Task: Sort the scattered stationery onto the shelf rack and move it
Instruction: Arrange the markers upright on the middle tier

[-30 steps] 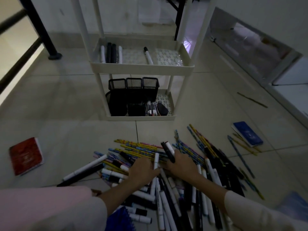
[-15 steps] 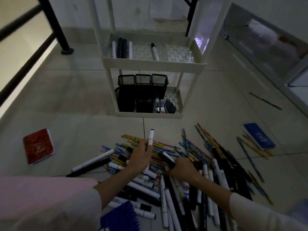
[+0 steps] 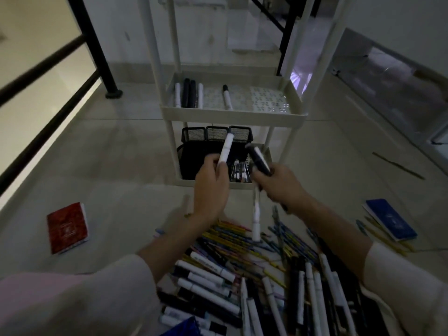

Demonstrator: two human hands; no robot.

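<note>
My left hand (image 3: pixel 212 187) grips a white marker (image 3: pixel 226 149) that points up toward the rack. My right hand (image 3: pixel 278 187) holds a black marker (image 3: pixel 258 158) and a white marker (image 3: pixel 255 217) that hangs down below the fist. Both hands are raised in front of the lower tier of the white shelf rack (image 3: pixel 232 116). Several markers (image 3: pixel 189 95) lie on its upper tier. A black mesh organizer (image 3: pixel 206 141) stands on the lower tier. A pile of markers and pencils (image 3: pixel 254 275) covers the floor below my arms.
A red notebook (image 3: pixel 67 227) lies on the floor at the left, a blue notebook (image 3: pixel 390 219) at the right with pencils beside it. A black railing post (image 3: pixel 97 49) stands at the back left. A blue spiral pad (image 3: pixel 184 328) sits at the bottom edge.
Both hands have lifted off the pile and risen toward the rack, each carrying markers. The camera has moved closer to the rack.
</note>
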